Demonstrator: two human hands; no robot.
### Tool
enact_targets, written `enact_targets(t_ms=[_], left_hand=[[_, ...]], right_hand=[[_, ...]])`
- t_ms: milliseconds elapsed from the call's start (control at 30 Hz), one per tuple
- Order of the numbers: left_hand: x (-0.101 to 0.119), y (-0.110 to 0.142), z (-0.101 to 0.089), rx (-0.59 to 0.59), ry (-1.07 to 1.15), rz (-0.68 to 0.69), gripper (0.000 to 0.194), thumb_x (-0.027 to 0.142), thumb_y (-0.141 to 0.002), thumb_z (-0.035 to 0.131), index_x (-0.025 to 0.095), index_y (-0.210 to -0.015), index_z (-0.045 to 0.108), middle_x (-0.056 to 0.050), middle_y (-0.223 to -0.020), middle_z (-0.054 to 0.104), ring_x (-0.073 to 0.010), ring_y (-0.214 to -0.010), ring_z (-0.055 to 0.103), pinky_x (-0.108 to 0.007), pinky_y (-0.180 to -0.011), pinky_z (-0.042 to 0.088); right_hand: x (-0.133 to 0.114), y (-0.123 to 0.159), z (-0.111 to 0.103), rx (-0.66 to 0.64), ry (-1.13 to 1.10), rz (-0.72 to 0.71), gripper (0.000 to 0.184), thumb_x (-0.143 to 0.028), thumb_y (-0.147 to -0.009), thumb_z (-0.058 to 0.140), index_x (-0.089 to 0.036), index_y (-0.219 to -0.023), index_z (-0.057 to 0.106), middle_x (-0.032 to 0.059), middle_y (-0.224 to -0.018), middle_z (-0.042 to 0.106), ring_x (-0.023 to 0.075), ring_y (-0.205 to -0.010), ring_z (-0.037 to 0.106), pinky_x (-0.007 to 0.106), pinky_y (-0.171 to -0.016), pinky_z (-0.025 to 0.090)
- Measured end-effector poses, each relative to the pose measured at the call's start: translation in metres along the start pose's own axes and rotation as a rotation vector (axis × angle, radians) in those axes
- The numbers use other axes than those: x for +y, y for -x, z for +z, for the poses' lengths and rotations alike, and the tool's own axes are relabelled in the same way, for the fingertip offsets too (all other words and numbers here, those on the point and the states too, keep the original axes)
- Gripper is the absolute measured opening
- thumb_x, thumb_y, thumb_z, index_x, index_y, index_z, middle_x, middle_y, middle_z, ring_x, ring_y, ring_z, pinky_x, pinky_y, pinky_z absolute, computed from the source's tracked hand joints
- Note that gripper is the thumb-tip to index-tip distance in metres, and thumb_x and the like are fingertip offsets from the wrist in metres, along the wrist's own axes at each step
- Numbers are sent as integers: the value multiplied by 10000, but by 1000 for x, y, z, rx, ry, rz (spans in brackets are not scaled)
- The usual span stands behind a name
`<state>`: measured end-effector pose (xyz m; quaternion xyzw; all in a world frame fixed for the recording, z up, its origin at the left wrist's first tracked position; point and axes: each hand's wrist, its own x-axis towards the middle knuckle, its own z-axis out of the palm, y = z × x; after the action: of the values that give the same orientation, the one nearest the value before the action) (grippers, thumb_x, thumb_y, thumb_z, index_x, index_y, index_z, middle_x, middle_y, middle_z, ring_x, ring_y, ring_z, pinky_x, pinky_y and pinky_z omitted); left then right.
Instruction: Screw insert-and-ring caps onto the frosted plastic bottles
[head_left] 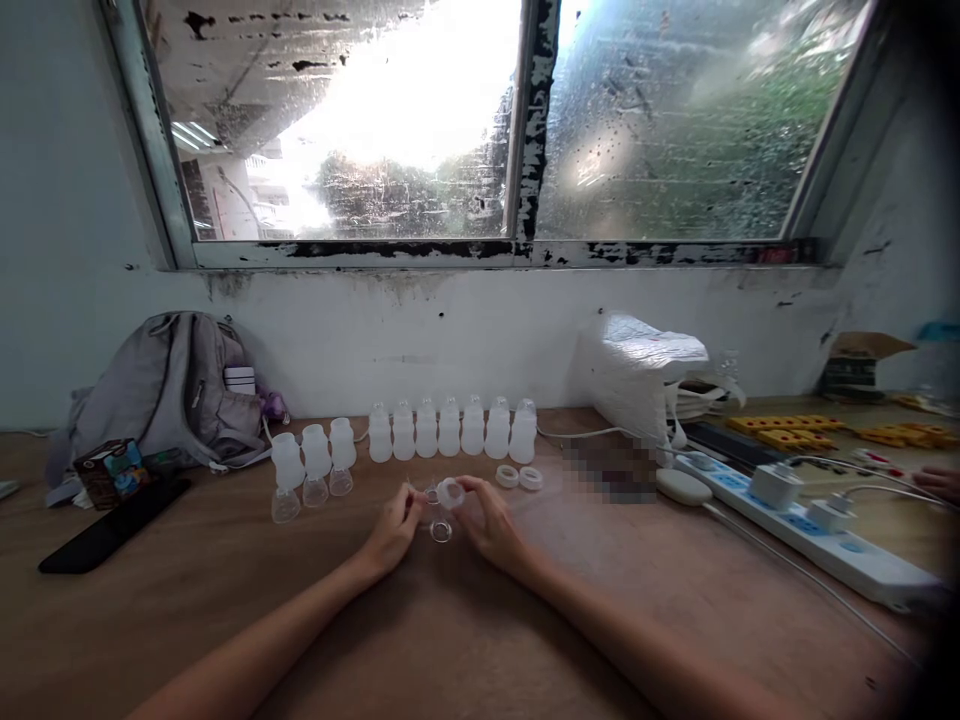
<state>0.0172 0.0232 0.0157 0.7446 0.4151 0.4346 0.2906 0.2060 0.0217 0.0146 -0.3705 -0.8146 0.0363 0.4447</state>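
Observation:
My right hand point(491, 525) holds a white bottle collar ring point(451, 493) by its edge, between thumb and fingers. Close by on the left, my left hand point(396, 522) is closed in a pinch on a small clear piece point(431, 495), which looks like a bottle nipple and touches or nearly touches the ring. A clear dome cap point(441, 531) lies on the table between both hands. Two more white rings point(519, 478) rest flat to the right of my right hand. Behind the hands stands a row of several frosted baby bottles point(449, 430).
Three more bottles point(316, 452) stand at left with clear caps point(315, 491) before them. Farther left are a grey backpack point(187, 390), a small box point(112, 473) and a black phone-like slab point(112, 527). A power strip point(810, 530) with cables lies right; another person's hand point(937, 484) shows there.

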Motion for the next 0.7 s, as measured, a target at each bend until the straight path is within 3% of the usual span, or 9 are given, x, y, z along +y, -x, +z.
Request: enact_targets(t_ms=[100,233,333,433,567,700], left_hand=[[-8,-5,-1,107,153,-84,303,411,-860,295,171,-759,449,-18,-746,517,-151,-740,508,-259,-676,399],[-11,-6,0,60,186,-94,211,352,-826,381,167,-758,457,-5,-738,508,-142,-719,494,-255,-673,394],[-9,-5,0,-37,114,-66,62,213,-775,421,168,-786,462,1,-751,505,-134,-712,485,-258,-686,390],[-7,-2,0,-122,10,-4,145,146,-710,469,171,-852,456,-21,-843,520,-152,-791,490,-283,-741,385],[-2,2,-1,-228,-135,119,373,279,-660,614,187,-981,446,-62,-997,518,-207,-926,477,-343,-827,359],[4,5,-2,-287,-127,177,399,363,-698,595,190,-1013,423,-58,-981,524,-190,-869,502,-318,-772,393]], right_hand=[[-12,1,2,-230,129,-91,400,-220,-750,515,-187,-1137,423,87,-1006,560,225,-942,477,368,-852,349],[-16,0,1,-326,170,-53,447,-238,-752,514,-169,-1176,393,94,-1045,555,228,-937,471,363,-840,350],[-15,-1,0,-326,162,-43,413,-279,-784,494,-178,-1173,402,95,-1052,547,228,-940,467,363,-832,350],[-13,-1,0,-285,161,-61,267,-273,-824,450,-188,-1074,489,89,-982,560,214,-908,478,352,-810,361],[-10,2,6,-222,103,-83,178,-255,-855,397,-176,-816,551,69,-808,569,175,-777,509,287,-717,396],[-12,6,12,-135,-46,7,152,-272,-860,391,-180,-837,510,33,-724,581,134,-646,531,227,-611,399]])
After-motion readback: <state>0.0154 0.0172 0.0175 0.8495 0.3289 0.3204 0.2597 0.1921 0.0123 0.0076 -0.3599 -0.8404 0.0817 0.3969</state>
